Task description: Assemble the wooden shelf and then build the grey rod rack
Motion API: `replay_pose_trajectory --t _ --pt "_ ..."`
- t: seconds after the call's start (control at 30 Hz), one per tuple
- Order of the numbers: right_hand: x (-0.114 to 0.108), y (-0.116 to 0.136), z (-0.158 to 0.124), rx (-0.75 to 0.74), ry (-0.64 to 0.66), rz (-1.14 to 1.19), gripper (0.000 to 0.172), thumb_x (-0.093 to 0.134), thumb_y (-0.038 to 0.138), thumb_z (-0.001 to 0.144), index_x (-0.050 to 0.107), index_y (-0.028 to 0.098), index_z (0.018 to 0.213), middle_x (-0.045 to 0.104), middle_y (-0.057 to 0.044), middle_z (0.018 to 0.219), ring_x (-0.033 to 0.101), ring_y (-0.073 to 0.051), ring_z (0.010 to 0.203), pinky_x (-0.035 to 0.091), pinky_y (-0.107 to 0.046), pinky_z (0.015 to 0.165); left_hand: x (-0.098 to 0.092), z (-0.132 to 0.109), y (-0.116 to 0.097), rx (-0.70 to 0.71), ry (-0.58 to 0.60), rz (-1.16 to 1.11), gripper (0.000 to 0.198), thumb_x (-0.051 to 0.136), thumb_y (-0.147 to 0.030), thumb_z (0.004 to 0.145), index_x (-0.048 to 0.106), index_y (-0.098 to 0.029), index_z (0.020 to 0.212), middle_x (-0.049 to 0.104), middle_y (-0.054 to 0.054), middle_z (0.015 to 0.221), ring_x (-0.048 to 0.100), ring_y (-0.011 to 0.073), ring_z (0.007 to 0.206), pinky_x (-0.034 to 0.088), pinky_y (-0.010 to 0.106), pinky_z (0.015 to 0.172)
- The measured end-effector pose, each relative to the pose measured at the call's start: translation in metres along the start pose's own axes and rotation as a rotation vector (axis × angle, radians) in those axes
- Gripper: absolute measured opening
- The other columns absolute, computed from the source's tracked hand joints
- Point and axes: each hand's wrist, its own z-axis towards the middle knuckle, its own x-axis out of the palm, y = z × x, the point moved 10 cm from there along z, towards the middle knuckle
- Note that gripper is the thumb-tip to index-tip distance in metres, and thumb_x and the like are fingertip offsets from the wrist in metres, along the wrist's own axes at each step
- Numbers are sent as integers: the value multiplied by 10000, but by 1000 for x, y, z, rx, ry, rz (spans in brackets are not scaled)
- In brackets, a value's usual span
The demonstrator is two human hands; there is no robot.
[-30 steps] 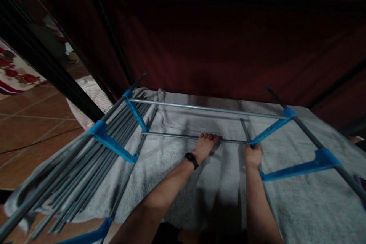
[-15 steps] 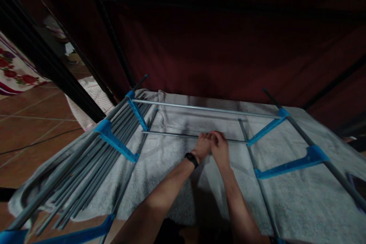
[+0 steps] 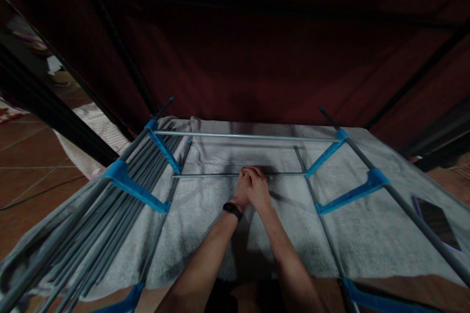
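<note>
My left hand [image 3: 243, 189] and my right hand [image 3: 259, 187] lie side by side at the middle of a thin metal rod [image 3: 209, 175]. Both have their fingers curled over this rod, which spans between blue plastic brackets [image 3: 164, 149] of a rack frame. A black band sits on my left wrist. A second, longer rod [image 3: 242, 136] runs parallel just beyond. The frame rests on a grey towel [image 3: 367, 239] spread underneath.
A bundle of grey rods [image 3: 91, 234] lies along the left side of the frame. A dark phone-like slab [image 3: 436, 217] rests on the towel at right. Dark red fabric [image 3: 257, 49] hangs behind. Tiled floor [image 3: 25, 166] lies to the left.
My right hand left the rod's right end near the blue bracket and slid left to sit beside my left hand at mid-rod. The view shifted slightly right.
</note>
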Motion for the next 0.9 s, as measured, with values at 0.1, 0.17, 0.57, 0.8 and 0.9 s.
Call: replay_pose_trajectory --t 0.1,0.17,0.57,0.8,0.9 --pt "-2 2 2 27 -9 -17 382 405 94 840 644 209 1115 625 -81 1139 564 -208 1079 438 -355 983 -15 -17 7 -7 -9 56 329 474 -206 917 583 -203 1227 566 123 1295 483 247 1246 327 506 1091" --pt "0 5 2 30 0 -33 407 399 77 836 629 205 1147 626 -82 1147 566 -205 1086 439 -352 981 -40 -31 32 -133 -133 44 329 459 -196 893 608 -191 1186 587 134 1255 497 254 1221 353 485 1068" --pt "94 56 5 -201 274 -57 409 404 61 874 619 221 1183 640 -59 1179 560 -180 1118 408 -307 990 -155 -130 205 -838 -967 -219 348 381 -62 730 490 -177 1039 576 74 948 598 194 909 508 419 846" --pt "172 98 20 -379 438 -190 387 398 126 919 582 194 1253 622 -81 1195 532 -209 1103 382 -346 986 -163 -115 230 -837 -798 -160 506 335 -102 819 341 -100 1325 482 244 1319 440 314 1290 393 593 995" --pt "197 107 22 -427 499 -257 355 420 114 913 589 183 1216 615 -83 1159 531 -205 1057 390 -326 948 -161 -109 240 -836 -824 -277 516 357 -63 796 393 -94 1309 498 216 1344 491 253 1267 415 512 1032"
